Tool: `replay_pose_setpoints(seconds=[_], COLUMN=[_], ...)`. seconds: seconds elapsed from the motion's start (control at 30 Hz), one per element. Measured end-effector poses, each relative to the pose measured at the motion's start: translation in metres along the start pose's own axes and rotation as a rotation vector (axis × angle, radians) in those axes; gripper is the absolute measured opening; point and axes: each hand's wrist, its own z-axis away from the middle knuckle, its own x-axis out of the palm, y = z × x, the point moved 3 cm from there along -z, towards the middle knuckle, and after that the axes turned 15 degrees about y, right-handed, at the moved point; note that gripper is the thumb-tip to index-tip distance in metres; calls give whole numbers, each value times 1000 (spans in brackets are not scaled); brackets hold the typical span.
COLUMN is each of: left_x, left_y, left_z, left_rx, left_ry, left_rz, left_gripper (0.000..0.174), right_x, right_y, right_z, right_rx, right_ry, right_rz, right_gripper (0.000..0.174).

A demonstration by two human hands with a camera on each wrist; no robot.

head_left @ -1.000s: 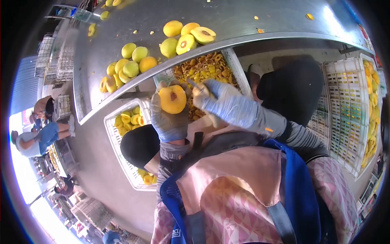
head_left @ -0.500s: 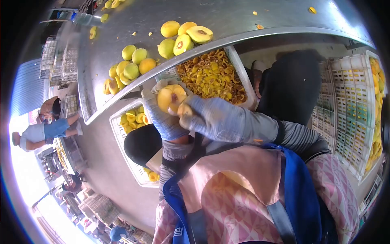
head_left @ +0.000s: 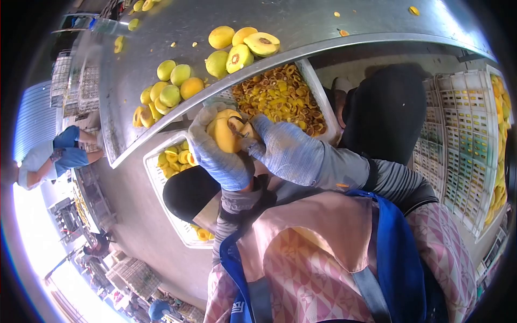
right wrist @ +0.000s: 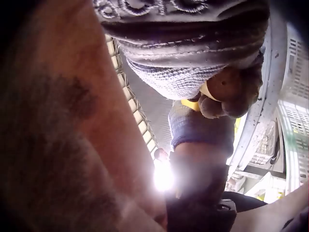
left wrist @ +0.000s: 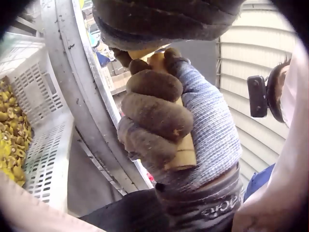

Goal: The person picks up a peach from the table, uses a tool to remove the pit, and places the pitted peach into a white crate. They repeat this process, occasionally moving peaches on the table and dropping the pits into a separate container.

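Observation:
In the head view, the left hand grips a halved yellow fruit from below and the left. The right hand touches the fruit's cut face, where a dark, thin metal end of a tool shows at the pit. Seen from the left wrist, the right hand has its fingers curled round a wooden handle, under the left hand. The right wrist view shows the handle's round end in the right hand and a bit of fruit by the left hand.
Yellow-green fruits lie along the metal table's edge. Below it is a crate of pits and scraps. Fruit halves fill a crate at the left; more crates stand right. A person is at far left.
The right hand has come left from beside the fruit to its cut face. The left hand has tilted the fruit, turning that face toward the right hand. The person at far left has moved.

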Motion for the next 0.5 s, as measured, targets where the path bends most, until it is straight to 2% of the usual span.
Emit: replay_pose_setpoints(seconds=[0.07,0.1,0.13,0.17,0.2,0.3,0.37,0.4,0.47,0.5], left_x=[1,1,3,4,2,-1,-2,-1,-3,-4], left_y=[5,6,9,11,9,2,-4,-5,-11,-9], left_z=[1,2,4,6,5,3,1,0,-4,-5], left_rx=[513,511,601,691,690,661,222,221,-39,-43], left_ry=[-37,-38,-60,-84,-84,-50,-53,-53,-42,-41], left_rz=[-362,-362,-403,-444,-445,-508,-182,-183,46,43], left_gripper=[24,24,25,27,27,31,39,39,23,23], right_x=[1,1,2,0,-1,-4,-3,-3,-2,-1], right_y=[0,-1,-1,-3,-4,-2,-1,0,2,4], right_z=[1,0,0,-1,-1,0,0,0,-1,0], right_rx=[26,94,163,164,171,161,144,152,164,148], right_ry=[-5,-41,-77,-77,-80,-100,-117,-129,-143,-180], right_rz=[-40,-90,-140,-140,-146,-148,-144,-134,-124,-73], right_gripper=[35,35,34,34,34,35,36,38,39,41])
